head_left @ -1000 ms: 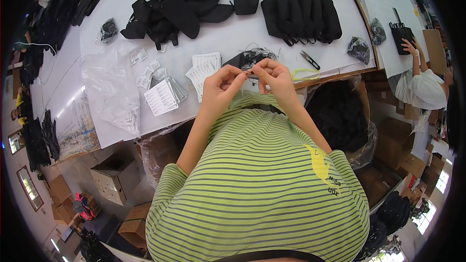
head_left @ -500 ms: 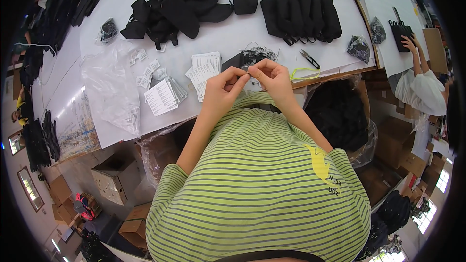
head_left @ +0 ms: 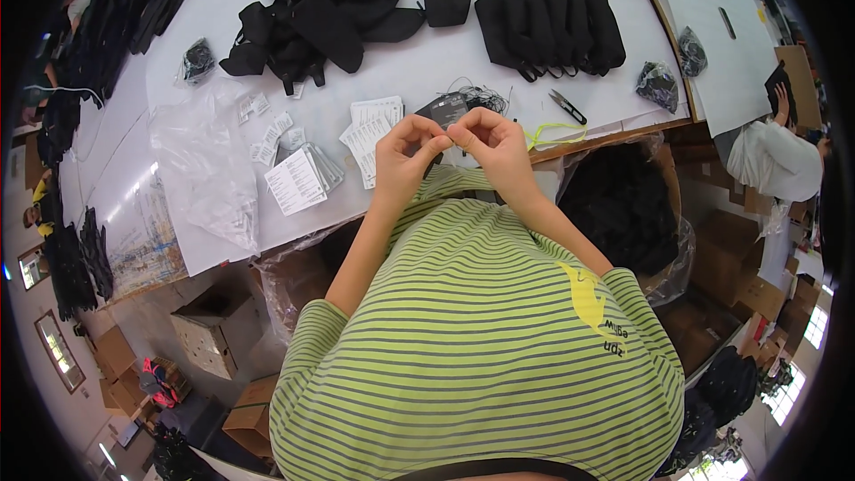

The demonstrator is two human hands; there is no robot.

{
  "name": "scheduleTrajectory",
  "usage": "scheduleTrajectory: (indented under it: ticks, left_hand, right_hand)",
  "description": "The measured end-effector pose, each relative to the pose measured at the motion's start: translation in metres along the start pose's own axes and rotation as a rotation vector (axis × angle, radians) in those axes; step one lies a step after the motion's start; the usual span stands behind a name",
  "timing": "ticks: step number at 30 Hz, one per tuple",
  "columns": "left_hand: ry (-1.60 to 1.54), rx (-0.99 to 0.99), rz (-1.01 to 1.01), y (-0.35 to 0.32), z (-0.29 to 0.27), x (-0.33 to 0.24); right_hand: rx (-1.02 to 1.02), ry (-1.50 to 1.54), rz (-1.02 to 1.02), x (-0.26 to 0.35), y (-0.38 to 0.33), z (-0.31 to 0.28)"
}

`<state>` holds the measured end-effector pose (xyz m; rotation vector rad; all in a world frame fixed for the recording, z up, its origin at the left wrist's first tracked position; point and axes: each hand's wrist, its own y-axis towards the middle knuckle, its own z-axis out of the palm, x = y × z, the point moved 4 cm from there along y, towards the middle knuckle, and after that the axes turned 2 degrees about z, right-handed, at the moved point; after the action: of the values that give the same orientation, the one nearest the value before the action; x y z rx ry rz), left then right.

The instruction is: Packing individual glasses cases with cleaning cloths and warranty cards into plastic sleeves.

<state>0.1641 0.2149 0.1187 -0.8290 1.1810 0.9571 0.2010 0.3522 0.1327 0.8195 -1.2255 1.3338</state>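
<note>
Head view: your left hand (head_left: 405, 156) and right hand (head_left: 494, 144) pinch shut on a small dark tag (head_left: 443, 110) with thin black string.

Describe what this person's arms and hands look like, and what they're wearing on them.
Both hands, the left hand and right hand, are bare: no gloves, and no rings or watch that I can make out. The forearms are uncovered; short sleeves of a green, dark-striped T-shirt end near the elbows.

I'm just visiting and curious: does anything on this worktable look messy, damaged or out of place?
Nothing looks damaged or spilled. The neat row of black pouches contrasts with the jumbled heap of black bags, and small white tags lie scattered beside the tidier tag stacks. Both hands, left hand and right hand, pinch something small together.
</note>
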Motion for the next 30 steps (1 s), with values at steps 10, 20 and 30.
scheduleTrajectory:
  ticks: [10,20,30]
  left_hand:
    - [0.088,0.581,-0.156,0.033,0.007,-0.019]
    - [0.356,0.672,-0.129,0.028,-0.011,-0.011]
    - [0.478,0.541,-0.259,0.018,-0.042,-0.005]
  right_hand:
    - [0.209,0.11,-0.048,0.078,-0.001,-0.004]
    - [0.071,0.136,-0.244,0.114,-0.014,-0.038]
    - [0.039,0.15,-0.3,0.115,-0.019,-0.045]
